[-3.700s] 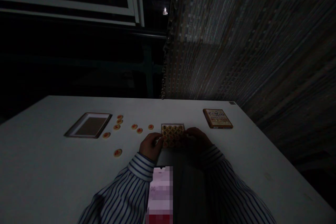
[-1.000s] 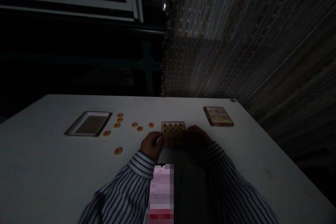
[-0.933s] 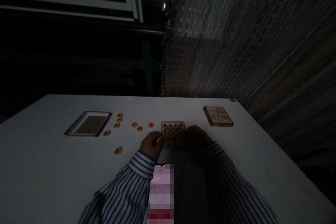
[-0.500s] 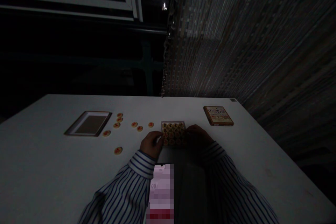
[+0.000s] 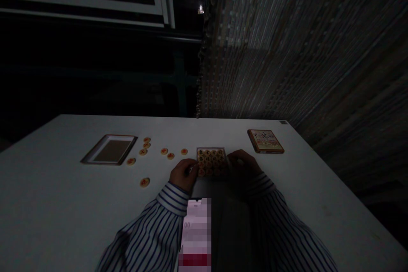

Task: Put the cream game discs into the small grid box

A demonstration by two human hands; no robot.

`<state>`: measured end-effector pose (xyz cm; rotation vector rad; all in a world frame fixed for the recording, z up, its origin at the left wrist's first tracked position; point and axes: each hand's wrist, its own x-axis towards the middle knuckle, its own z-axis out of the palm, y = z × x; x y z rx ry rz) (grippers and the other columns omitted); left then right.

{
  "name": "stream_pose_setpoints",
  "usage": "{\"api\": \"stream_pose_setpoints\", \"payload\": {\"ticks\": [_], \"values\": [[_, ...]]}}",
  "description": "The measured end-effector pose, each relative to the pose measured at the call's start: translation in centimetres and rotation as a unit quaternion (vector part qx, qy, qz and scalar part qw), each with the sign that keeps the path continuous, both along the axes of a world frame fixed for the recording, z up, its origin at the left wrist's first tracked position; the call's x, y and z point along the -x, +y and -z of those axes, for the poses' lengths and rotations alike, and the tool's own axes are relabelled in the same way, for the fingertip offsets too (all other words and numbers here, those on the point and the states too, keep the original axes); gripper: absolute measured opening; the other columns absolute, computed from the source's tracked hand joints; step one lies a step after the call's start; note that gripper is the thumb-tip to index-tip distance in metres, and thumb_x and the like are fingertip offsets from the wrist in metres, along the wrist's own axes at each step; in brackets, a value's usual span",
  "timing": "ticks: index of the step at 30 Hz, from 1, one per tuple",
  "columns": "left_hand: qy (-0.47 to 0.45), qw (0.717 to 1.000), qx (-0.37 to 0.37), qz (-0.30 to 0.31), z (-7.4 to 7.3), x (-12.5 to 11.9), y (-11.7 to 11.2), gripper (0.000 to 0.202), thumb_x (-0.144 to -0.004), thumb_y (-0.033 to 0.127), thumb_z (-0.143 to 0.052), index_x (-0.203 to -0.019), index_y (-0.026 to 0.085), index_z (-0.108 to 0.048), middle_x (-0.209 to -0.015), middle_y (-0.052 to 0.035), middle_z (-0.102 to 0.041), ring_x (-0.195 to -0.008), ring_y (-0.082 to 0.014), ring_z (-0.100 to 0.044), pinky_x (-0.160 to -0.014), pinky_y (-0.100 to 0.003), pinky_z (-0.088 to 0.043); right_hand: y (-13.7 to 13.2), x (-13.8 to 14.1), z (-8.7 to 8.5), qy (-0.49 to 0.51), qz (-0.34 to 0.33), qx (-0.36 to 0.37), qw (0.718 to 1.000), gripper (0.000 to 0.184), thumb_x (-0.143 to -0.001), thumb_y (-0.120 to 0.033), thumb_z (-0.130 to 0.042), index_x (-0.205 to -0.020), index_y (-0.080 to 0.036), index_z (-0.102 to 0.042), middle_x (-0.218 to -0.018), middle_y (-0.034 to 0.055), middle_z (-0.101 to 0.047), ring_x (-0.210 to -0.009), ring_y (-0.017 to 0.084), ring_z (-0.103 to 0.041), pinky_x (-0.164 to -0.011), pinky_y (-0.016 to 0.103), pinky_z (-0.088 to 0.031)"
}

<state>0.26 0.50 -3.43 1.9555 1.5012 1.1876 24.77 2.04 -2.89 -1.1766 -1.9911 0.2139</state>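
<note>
A small tray of Chinese chess pieces [image 5: 213, 160] sits on the white table in front of me, filled with round wooden discs in rows. The far rows bear black characters, while nearer ones look red in the shadow. My left hand [image 5: 184, 174] is at the tray's left edge, thumb and forefinger closed on its side. On the other side is my right hand [image 5: 245, 165], fingers slightly bent and parted, with the fingertips just off the tray's right edge. Its lower fingers are lost in the dark. Several loose red-marked chess pieces [image 5: 144, 182] lie to the left.
A shallow open box part [image 5: 86, 161] lies at the table's left, and a printed box lid [image 5: 266, 141] at the right. A lit phone [image 5: 193, 221] is near my left forearm. A string curtain [image 5: 255, 76] hangs behind the table [image 5: 306, 204].
My right hand has drawn slightly away from the tray's right edge, its fingers loosening. The left hand stays at the left edge. The loose pieces lie as before.
</note>
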Motion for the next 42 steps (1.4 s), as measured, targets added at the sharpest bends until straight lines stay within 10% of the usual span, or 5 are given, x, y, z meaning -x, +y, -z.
{"api": "stream_pose_setpoints", "payload": {"ticks": [20, 31, 42], "values": [[-0.059, 0.998, 0.001, -0.032, -3.0, 2.8, 0.0, 0.018, -0.071, 0.031, -0.051, -0.076, 0.017, -0.063, -0.074, -0.0036, -0.065, -0.068, -0.0136, -0.059, -0.065, -0.026, -0.047, -0.1, 1.9, -4.4, -0.012, 0.005, 0.034, 0.999, 0.020, -0.079, -0.029, -0.046, -0.080, -0.017, -0.062, -0.078, 0.0068, -0.063, -0.073, 0.016, -0.059, -0.066, 0.029, -0.047], [-0.036, 0.993, 0.024, -0.114, -5.6, 10.1, 1.2, 0.036, -0.067, 0.044, -0.055, -0.088, 0.016, -0.063, -0.084, -0.0065, -0.066, -0.067, -0.0163, -0.061, -0.059, -0.027, -0.050, 2.3, 5.7, -9.7, -0.040, -0.010, 0.065, 0.997, 0.023, -0.077, -0.028, -0.048, -0.091, -0.018, -0.063, -0.088, 0.0059, -0.064, -0.079, 0.016, -0.058, -0.069, 0.028, -0.046], [0.126, 0.977, 0.048, -0.165, -5.5, 16.3, 4.4, 0.043, -0.071, 0.042, -0.050, -0.101, 0.013, -0.059, -0.093, -0.0111, -0.064, -0.081, -0.0212, -0.061, -0.071, -0.032, -0.048, 6.6, 14.2, -10.9, -0.117, -0.073, 0.098, 0.986, 0.026, -0.075, -0.028, -0.048, -0.094, -0.018, -0.065, -0.090, 0.0046, -0.065, -0.074, 0.015, -0.059, -0.070, 0.027, -0.045]]}}
